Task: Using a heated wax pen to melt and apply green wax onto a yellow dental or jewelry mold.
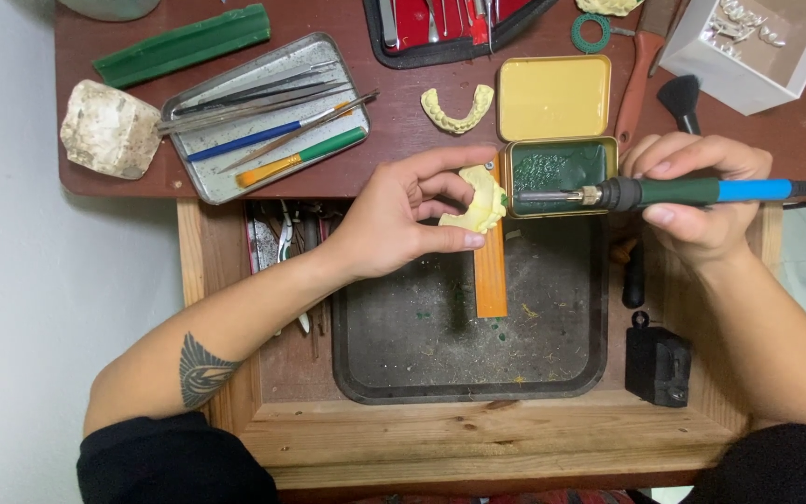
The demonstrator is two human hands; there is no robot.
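Sleeves: two black cuffs at bottom edge of frame, both cut off; tattoo on left forearm.
Wooden frame: light wood bench front, closest to viewer, carries dark tray.
Dark tray: one, sunk in the wooden frame, dusty, small green and yellow crumbs; its far edge is hidden by hands and tin.
Left hand: fingers curled closed around yellow dental cast, thumb below, index over top; held above far edge of dark tray, against orange stick.
Orange stick: one, flat, runs from the cast toward tray centre; top end hidden behind cast.
Right hand: fingers pinched closed on wax tool, pen-style grip; green and blue handle, cord end cut off at right.
Tool tip: metal, points left, ends just at the cast; exact contact hard to make out.
Tin: one, open, green wax inside, yellow lid hinged back onto brown table.
Brown table: far surface.
Second cast: one, arch shape, just left of the lid.
Metal tray: one, left part of brown table, several thin instruments plus blue and green-orange handled ones; exact count unclear.
Green bar: one, far left.
Stone block: one, left edge.
Black box: one, right of dark tray.
Red case: cut off at top.
White box: far right corner, contents unclear.
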